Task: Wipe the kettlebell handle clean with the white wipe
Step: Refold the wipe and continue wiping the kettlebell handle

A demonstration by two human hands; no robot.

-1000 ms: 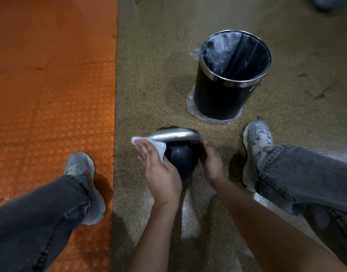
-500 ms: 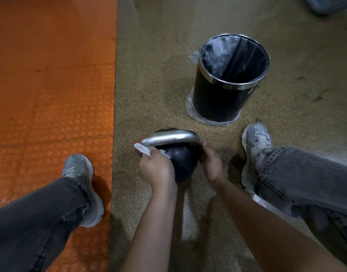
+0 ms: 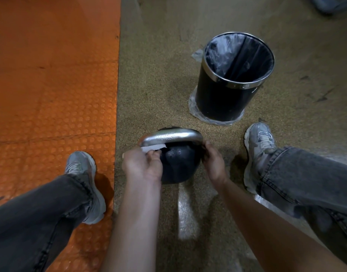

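Note:
A black kettlebell (image 3: 178, 165) stands on the speckled floor between my feet, its silver handle (image 3: 170, 136) arching over the top. My left hand (image 3: 143, 165) pinches the white wipe (image 3: 154, 147) and holds it against the underside of the handle's left end. My right hand (image 3: 213, 161) grips the kettlebell at the handle's right end, its fingers curled against the ball's side. Most of the wipe is hidden inside my left fist.
A black bin (image 3: 233, 79) with a chrome rim and clear liner stands just beyond the kettlebell to the right. An orange studded mat (image 3: 51, 85) covers the floor on the left. My shoes (image 3: 258, 146) sit either side.
My left hand curled from a flat palm into a pinch and slid the wipe from the handle's left tip to under the handle. My right hand stayed in place.

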